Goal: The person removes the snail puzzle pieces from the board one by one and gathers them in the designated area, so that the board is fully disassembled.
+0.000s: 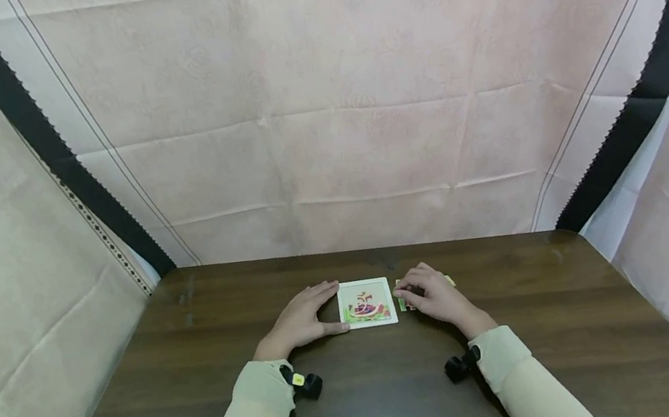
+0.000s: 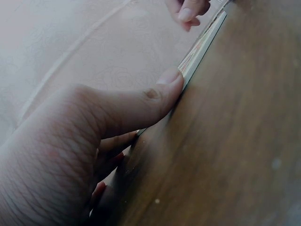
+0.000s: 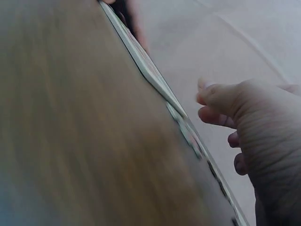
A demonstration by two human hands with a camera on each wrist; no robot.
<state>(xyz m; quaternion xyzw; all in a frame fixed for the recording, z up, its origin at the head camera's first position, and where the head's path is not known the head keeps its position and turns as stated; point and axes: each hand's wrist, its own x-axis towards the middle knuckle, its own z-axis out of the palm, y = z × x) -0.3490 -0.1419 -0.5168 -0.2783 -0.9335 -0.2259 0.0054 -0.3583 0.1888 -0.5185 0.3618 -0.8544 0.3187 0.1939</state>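
Observation:
A small square white-framed picture board (image 1: 365,293) lies flat on the table, with red, pink and green print on its face. Along its left side my left hand (image 1: 303,319) rests with fairly straight fingers, the thumb touching the near left corner. Just right of the board are flat green-edged pieces (image 1: 402,305), mostly covered by my right hand (image 1: 434,294). That hand hovers above them, fingers loosely bent and thumb close to the index finger. In the right wrist view nothing shows between the right thumb (image 3: 216,96) and fingers.
The brown wooden table (image 1: 368,409) is bounded at the back and sides by pale fabric walls (image 1: 354,87) with dark strips (image 1: 50,138). Each wrist wears a black camera, the left one (image 1: 311,387) and the right one (image 1: 457,369), over pale sleeves.

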